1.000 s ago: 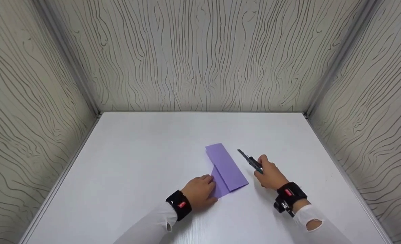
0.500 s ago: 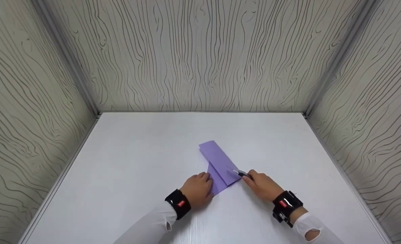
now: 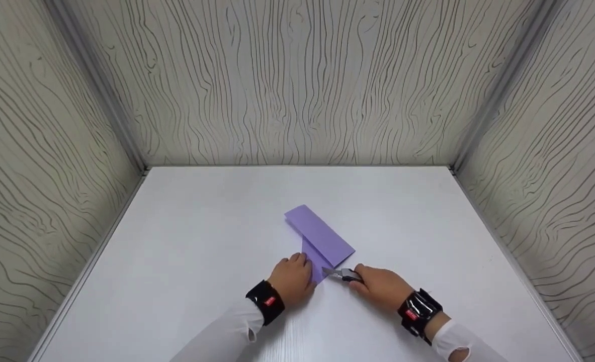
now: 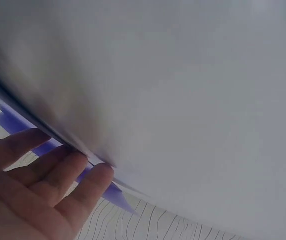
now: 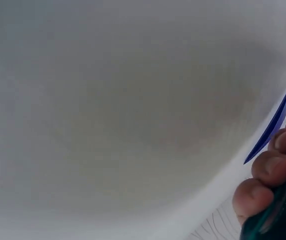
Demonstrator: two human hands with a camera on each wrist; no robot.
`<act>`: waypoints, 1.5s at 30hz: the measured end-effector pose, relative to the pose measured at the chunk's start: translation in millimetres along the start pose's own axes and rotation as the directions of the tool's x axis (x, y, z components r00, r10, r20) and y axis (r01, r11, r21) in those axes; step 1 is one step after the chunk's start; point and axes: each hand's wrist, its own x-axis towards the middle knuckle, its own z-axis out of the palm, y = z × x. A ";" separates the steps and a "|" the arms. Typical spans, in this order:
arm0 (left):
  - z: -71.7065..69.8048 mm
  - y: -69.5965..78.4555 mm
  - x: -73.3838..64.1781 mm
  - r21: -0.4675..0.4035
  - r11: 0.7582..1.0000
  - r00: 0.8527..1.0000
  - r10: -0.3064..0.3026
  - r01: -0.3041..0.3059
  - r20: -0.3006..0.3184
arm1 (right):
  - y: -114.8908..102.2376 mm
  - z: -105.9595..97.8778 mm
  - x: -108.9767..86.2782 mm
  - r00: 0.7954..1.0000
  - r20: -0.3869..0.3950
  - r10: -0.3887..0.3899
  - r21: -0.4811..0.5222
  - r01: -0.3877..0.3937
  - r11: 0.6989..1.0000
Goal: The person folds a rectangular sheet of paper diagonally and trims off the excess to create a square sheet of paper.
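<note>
A folded purple sheet of paper lies slantwise on the white table, its upper layer doubled over and a single layer showing at the lower left. My left hand rests on that lower-left part; the left wrist view shows its fingertips down at the paper's edge. In my right hand I grip a utility knife, its blade out and pointing left. The blade overlaps the paper's lower corner in the head view. Curled fingers wrap the dark green handle in the right wrist view.
The white table reaches back to a wood-grain patterned wall. Similar panels stand at left and right, with grey metal edging along the corners. Each wrist carries a black strap.
My right hand has brought the knife left and nearer to me, over the paper's lower corner. The paper has shifted left and turned slightly; my left hand has stayed nearly in place.
</note>
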 end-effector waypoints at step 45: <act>-2.2 9.9 19.4 -0.025 1.000 1.000 0.004 -0.004 0.005 | 29.0 -6.2 5.0 0.984 -0.025 0.178 0.019 -0.178 0.984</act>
